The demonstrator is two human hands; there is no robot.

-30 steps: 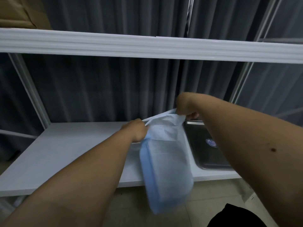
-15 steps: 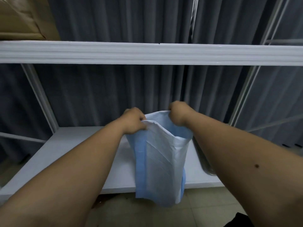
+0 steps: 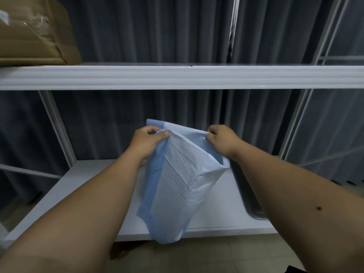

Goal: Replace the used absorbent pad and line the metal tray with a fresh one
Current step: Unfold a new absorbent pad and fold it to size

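Both the left hand and right hand pinch the half-folded absorbent pad above the shelf; the metal tray, far right, seems unlined yet

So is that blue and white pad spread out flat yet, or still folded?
Still partly folded. The pad hangs creased and doubled over between the left hand and right hand, which pinch its top edge.

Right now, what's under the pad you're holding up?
The pad, pinched by the left hand and right hand, hangs over the white lower shelf. The metal tray lies to its right, mostly covered by the right forearm; its inside cannot be seen.
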